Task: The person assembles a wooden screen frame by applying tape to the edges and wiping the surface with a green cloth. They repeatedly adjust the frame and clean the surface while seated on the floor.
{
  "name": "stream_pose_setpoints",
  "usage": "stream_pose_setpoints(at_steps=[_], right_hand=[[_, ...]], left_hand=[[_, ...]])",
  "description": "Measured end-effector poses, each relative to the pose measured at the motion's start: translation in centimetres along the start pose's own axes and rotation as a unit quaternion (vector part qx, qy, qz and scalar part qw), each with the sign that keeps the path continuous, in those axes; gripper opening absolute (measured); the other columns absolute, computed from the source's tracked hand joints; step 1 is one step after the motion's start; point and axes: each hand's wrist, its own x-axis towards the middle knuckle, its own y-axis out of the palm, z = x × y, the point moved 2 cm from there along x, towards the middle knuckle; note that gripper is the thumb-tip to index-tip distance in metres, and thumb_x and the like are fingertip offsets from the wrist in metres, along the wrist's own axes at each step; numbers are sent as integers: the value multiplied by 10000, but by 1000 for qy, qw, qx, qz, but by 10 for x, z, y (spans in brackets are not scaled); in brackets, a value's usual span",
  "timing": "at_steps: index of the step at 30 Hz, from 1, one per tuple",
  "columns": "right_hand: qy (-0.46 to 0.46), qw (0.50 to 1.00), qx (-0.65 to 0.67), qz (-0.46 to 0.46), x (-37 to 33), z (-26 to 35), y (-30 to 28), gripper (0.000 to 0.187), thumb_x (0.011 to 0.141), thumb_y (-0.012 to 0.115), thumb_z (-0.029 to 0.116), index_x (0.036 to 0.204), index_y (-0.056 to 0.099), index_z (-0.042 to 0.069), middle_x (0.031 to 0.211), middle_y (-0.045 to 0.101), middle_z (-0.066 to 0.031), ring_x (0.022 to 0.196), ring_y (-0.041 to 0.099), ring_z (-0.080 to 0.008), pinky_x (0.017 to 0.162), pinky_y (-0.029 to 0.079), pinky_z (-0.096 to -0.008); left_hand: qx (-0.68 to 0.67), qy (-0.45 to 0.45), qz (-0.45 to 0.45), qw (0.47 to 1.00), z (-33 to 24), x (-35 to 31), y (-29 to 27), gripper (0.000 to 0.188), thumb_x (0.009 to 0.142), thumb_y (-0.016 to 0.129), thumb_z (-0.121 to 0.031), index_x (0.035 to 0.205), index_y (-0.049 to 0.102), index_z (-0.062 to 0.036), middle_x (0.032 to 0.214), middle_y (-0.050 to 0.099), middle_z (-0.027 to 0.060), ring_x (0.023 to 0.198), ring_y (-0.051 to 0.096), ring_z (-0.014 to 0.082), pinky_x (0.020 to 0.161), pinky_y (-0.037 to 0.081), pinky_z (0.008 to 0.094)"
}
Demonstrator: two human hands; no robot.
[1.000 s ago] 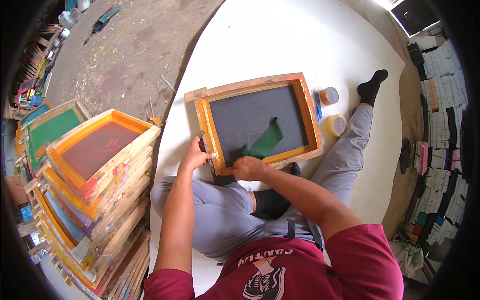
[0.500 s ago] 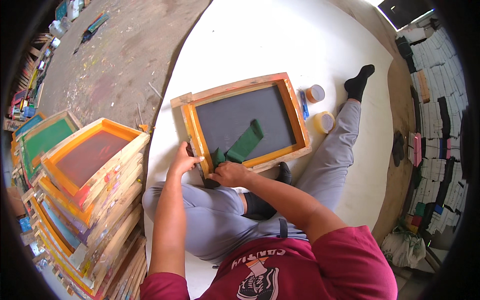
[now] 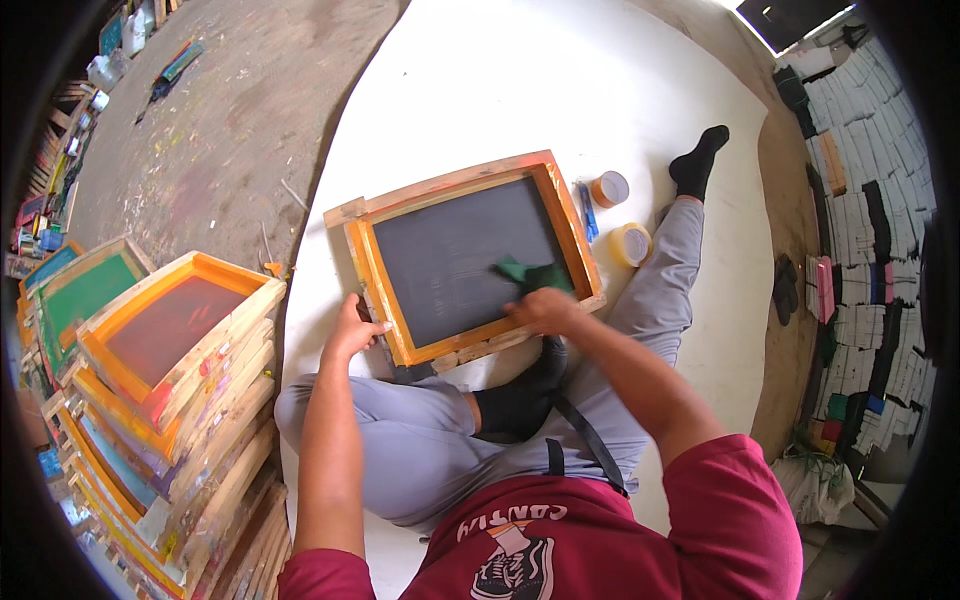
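Observation:
A wooden screen printing frame [image 3: 462, 349] with orange tape along its inner edges and dark grey mesh [image 3: 440, 255] lies tilted before me. At its near left corner, my left hand [image 3: 352, 328] grips the side, thumb resting on the wood. My right hand [image 3: 548, 308], slightly blurred, is closed on a green cloth [image 3: 530, 275] over the lower right part of the mesh. Faint pale marks show near the middle of the mesh. Beyond the frame's right side lie a blue cutter [image 3: 587, 212] and two tape rolls, one brownish [image 3: 610, 188] and one yellow [image 3: 631, 244].
Stacked wooden screens [image 3: 180, 320] rise at my left, beside the white sheet [image 3: 480, 80] under me. My outstretched leg [image 3: 660, 275] borders the tape rolls. Piled white bundles [image 3: 865, 230] line the far right, with dark slippers [image 3: 785, 290] on the floor before them.
My right hand has swept the green cloth rightward from the near left corner across the mesh. The cloth is now bunched up. My left hand stays on the frame's left side.

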Motion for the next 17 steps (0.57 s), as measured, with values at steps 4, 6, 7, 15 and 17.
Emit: stream_pose_setpoints(at_steps=[4, 6, 7, 15, 17], right_hand=[[-10, 987, 145, -76, 41, 60, 22, 356, 1072, 488, 351, 1017, 747, 114, 730, 650, -145, 722, 678, -361, 638, 541, -510], [91, 980, 163, 74, 36, 66, -12, 577, 1109, 360, 483, 1061, 764, 73, 915, 738, -223, 996, 721, -400, 857, 571, -522], [82, 985, 123, 91, 23, 52, -29, 502, 1107, 378, 457, 1151, 755, 128, 960, 751, -192, 1000, 726, -401, 863, 580, -525], [87, 964, -23, 250, -4, 7, -44, 566, 1048, 510, 535, 1564, 510, 301, 1216, 745, -88, 1168, 709, -291, 953, 584, -462], [131, 965, 70, 215, 9, 15, -24, 637, 1033, 483, 604, 1543, 524, 225, 1216, 745, -134, 1127, 721, -324, 966, 569, -468]], left_hand=[[2, -14, -3, 1000, -6, -8, -2, 517, 812, 866, -22, 1047, 412, -99, 808, 676, 75, 505, 562, 139, 412, 399, 315], [17, -22, 6, 1000, 3, -5, -4, 701, 811, 869, -52, 1242, 315, -51, 993, 655, 134, 571, 597, 158, 462, 436, 318], [23, -39, 23, 999, 6, -2, -7, 921, 804, 877, -81, 1441, 216, -3, 1174, 628, 194, 638, 634, 178, 515, 478, 324], [14, -5, -2, 1000, -7, -3, 1, 499, 822, 867, -39, 1071, 439, -93, 820, 694, 83, 511, 571, 146, 418, 415, 317], [11, -10, -15, 1000, -2, -5, 0, 490, 827, 862, -37, 1080, 447, -96, 824, 698, 87, 511, 579, 159, 422, 422, 322]])
